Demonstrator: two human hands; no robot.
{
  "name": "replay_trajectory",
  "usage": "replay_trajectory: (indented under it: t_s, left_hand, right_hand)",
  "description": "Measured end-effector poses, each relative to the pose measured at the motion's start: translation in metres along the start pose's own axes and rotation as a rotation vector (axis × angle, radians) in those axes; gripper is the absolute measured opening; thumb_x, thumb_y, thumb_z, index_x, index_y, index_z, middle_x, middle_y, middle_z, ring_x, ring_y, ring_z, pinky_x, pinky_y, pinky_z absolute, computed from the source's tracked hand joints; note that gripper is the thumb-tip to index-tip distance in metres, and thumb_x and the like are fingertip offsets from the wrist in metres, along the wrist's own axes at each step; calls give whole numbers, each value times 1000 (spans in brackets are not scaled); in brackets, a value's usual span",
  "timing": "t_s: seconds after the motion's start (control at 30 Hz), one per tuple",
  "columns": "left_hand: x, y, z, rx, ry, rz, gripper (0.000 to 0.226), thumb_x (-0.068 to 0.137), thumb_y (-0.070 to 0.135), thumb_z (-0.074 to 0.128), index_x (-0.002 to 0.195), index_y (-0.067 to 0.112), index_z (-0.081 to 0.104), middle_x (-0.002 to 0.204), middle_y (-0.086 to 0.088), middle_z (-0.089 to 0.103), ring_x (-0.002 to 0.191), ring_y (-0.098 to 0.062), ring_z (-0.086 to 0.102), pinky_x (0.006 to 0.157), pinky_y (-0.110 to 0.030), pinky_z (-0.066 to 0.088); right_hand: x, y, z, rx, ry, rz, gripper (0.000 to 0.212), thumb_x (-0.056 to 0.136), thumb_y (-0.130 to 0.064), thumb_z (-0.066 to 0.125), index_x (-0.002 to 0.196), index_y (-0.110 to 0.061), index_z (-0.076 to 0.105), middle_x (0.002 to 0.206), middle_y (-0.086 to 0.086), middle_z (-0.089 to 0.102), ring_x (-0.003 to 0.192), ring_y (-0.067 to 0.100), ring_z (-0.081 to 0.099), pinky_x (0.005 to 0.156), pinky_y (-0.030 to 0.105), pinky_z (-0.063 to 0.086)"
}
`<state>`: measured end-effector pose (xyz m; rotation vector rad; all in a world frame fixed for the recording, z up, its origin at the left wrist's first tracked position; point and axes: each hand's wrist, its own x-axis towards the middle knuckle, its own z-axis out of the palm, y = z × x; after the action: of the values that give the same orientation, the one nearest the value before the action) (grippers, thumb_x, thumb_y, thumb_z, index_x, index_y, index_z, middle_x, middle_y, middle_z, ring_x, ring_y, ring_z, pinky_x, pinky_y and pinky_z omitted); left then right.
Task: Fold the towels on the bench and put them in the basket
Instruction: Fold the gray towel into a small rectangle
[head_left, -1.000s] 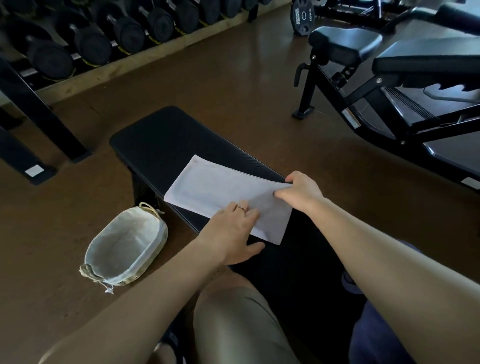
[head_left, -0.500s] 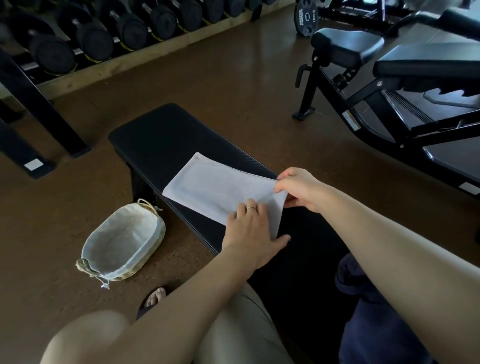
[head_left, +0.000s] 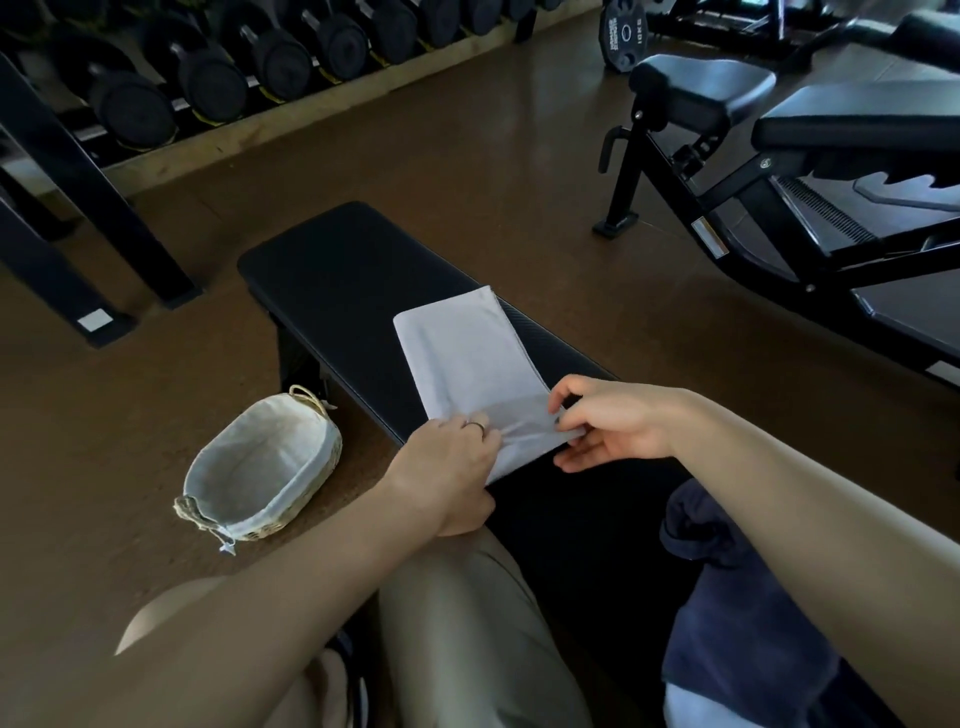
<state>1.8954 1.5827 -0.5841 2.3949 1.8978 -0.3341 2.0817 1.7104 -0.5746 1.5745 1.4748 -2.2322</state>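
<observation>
both hands (head_left: 524, 447) pinch near end of towel (head_left: 470, 364) on bench (head_left: 343, 280).

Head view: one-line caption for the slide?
Both hands, left and right, grip a white towel's near end on the black bench; lined basket waits on floor.
</observation>
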Motion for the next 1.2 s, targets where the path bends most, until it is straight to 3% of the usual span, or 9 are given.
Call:
replay_trajectory:
  t_s: [0.1, 0.2, 0.3, 0.47, 0.63, 0.8, 0.87, 1.07, 1.2]
  left_hand:
    - [-6, 2, 3, -18, 45, -8, 45, 90, 46, 58, 123, 16, 51, 123, -4, 52, 109, -23, 54, 91, -34, 44]
    - [-6, 3, 5, -48, 81, -48, 44, 89, 45, 62, 121, 16, 51, 122, -4, 53, 108, -23, 56, 88, -33, 45]
    - [-3, 4, 9, -96, 77, -105, 50, 87, 49, 66, 121, 16, 49, 120, -4, 52, 109, -24, 56, 87, -35, 48]
    - [-1, 3, 7, -175, 96, -123, 24, 90, 18, 55, 113, 14, 51, 116, -5, 55, 103, -25, 60, 85, -38, 54]
    - [-3, -18, 3, -392, 26, -115, 12, 93, 21, 52, 104, 18, 48, 106, -2, 52, 94, -26, 60, 81, -40, 53]
    - [-6, -41, 1, -615, -11, -90, 8, 102, 21, 48, 103, 29, 47, 89, 10, 55, 80, -11, 57, 65, -23, 38]
    - [-6, -48, 4, -694, -5, -118, 8, 105, 20, 45, 107, 28, 47, 84, 8, 57, 72, -12, 56, 61, -22, 37]
    - [-2, -59, 13, -877, 88, -245, 12, 109, 24, 39, 117, 28, 47, 96, 1, 64, 76, -19, 62, 66, -33, 48]
    - [-1, -58, 19, -894, 185, -252, 27, 109, 18, 39, 133, 31, 43, 111, 5, 56, 92, -12, 59, 69, -13, 40]
  right_hand:
    - [1, -1, 1, 89, 18, -22, 17, 98, 2, 53, 111, -3, 63, 99, 18, 67, 85, 29, 75, 78, 38, 62]
    - [1, -1, -2, 323, 19, -19, 23, 93, 2, 61, 115, 4, 67, 87, 16, 70, 86, 26, 74, 77, 35, 62]
    - [0, 1, -3, 480, 15, -54, 27, 89, 4, 61, 115, 6, 67, 90, 18, 70, 83, 23, 73, 76, 32, 63]
    - [0, 2, -8, 518, -31, -58, 36, 86, 12, 54, 121, 13, 64, 112, 24, 71, 103, 30, 73, 86, 36, 62]
    - [5, 2, -8, 58, -24, -133, 44, 85, 23, 49, 116, 1, 73, 112, 18, 74, 109, 27, 72, 99, 40, 57]
    - [13, 0, -3, -302, 203, -232, 16, 89, 0, 71, 103, -6, 73, 93, 10, 78, 87, 22, 76, 79, 34, 62]
    - [16, 1, -1, -356, 277, -272, 3, 93, -12, 70, 94, -9, 72, 81, 7, 75, 75, 19, 72, 69, 30, 58]
    - [28, 5, 3, -363, 375, -356, 23, 98, -34, 66, 82, -16, 69, 70, 3, 56, 65, 15, 53, 62, 30, 45]
    - [34, 6, 10, -303, 407, -368, 34, 100, -37, 61, 92, -5, 70, 65, -4, 48, 61, 12, 44, 65, 33, 35]
